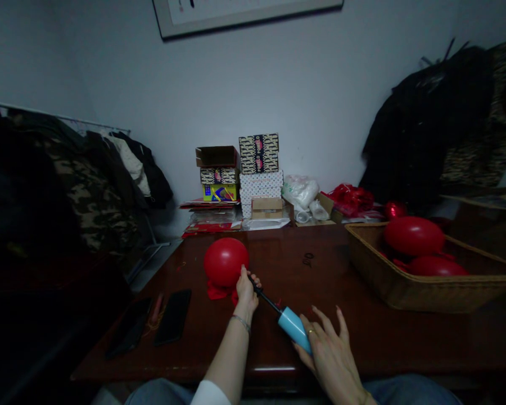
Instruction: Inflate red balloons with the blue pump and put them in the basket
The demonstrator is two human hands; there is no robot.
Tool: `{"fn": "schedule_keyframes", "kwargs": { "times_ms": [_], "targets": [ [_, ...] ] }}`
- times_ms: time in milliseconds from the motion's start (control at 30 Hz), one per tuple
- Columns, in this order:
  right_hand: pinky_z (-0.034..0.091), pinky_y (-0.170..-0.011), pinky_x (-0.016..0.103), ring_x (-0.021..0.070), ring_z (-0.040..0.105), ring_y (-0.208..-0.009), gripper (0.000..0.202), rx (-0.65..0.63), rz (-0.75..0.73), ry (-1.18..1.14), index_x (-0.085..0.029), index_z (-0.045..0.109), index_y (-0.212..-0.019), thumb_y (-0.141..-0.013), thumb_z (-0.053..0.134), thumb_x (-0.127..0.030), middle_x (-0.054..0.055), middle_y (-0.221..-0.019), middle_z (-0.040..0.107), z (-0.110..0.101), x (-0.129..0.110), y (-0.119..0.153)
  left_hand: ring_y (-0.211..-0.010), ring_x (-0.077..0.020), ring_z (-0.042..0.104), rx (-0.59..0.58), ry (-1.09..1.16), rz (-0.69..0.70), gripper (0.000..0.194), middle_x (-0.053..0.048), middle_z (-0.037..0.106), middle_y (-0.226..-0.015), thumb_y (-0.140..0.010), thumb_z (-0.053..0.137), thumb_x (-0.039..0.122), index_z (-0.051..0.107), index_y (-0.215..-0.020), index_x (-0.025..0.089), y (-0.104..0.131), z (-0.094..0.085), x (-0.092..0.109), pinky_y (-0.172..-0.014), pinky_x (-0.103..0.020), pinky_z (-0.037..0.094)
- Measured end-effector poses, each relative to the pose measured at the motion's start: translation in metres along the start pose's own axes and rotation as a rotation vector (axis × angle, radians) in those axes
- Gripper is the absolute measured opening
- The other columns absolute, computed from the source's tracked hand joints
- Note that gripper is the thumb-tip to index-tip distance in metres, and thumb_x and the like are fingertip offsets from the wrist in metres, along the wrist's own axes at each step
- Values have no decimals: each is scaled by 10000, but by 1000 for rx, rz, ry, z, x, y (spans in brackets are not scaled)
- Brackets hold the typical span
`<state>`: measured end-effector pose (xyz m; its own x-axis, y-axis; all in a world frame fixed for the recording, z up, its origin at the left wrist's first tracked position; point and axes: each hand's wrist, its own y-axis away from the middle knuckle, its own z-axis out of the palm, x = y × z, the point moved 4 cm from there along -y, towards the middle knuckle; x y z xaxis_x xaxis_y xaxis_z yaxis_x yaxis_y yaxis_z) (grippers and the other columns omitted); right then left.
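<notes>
A round, partly inflated red balloon (pixel 226 261) is at the front end of a hand-held balloon pump (pixel 294 328), over the dark wooden table. My left hand (pixel 247 289) is closed around the balloon's neck and the pump's black nozzle end; the joint itself is hidden by the fingers. At the pump's blue cylinder is my right hand (pixel 331 349), its thumb and palm against the near end while several fingers stretch outward. A black rod shows between the two hands. Limp red pieces (pixel 217 291) lie on the table below the balloon.
A wicker basket (pixel 409 298) with red balloons stands at the right. Two dark phone-like slabs (pixel 172 316) lie at the left. Stacked boxes (pixel 259 185) and a clear plastic bag (pixel 301 191) sit at the back. Small dark rings (pixel 307 259) lie mid-table.
</notes>
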<state>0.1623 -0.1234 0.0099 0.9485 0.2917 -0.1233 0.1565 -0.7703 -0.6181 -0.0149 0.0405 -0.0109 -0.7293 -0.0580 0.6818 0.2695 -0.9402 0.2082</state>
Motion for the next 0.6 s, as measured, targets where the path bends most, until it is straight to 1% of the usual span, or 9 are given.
{"fn": "schedule_keyframes", "kwargs": {
  "times_ms": [67,200,333,467,600],
  "targets": [
    [49,-1107,532,261,505,-1138,372,-36,24,17,-188,595,-1103,-792,561,-388,55,-895,696,5,-4,-7,-375,-56,369,-9,-9,-10,397,68,397,-504,-752,610,533,416,-708,190,3,0,-4,-362,-165,272],
    [32,-1107,525,270,488,-1156,405,-101,23,48,-167,593,-1122,-791,568,-399,76,-904,692,13,-16,-29,-379,-58,369,-9,-18,-39,383,70,394,-500,-754,622,509,409,-707,193,11,3,-14,-372,-170,290],
    [20,-1101,530,275,483,-1157,414,-124,12,59,-149,588,-1131,-797,559,-391,88,-900,690,17,-23,-45,-387,-67,384,8,-25,-31,373,68,394,-487,-754,633,484,406,-697,194,14,5,-13,-380,-178,312],
    [24,-1097,532,271,485,-1151,411,-119,23,54,-144,583,-1138,-809,545,-388,90,-876,687,16,-26,-43,-386,-67,385,25,-28,-38,368,66,396,-481,-757,633,476,407,-693,193,12,4,-9,-375,-177,305],
    [35,-1096,538,276,483,-1155,416,-111,24,54,-158,584,-1142,-806,553,-401,88,-889,687,12,-24,-36,-370,-61,366,36,-30,-37,376,73,381,-480,-757,624,494,407,-698,194,11,4,-11,-363,-173,285]
  ]
}}
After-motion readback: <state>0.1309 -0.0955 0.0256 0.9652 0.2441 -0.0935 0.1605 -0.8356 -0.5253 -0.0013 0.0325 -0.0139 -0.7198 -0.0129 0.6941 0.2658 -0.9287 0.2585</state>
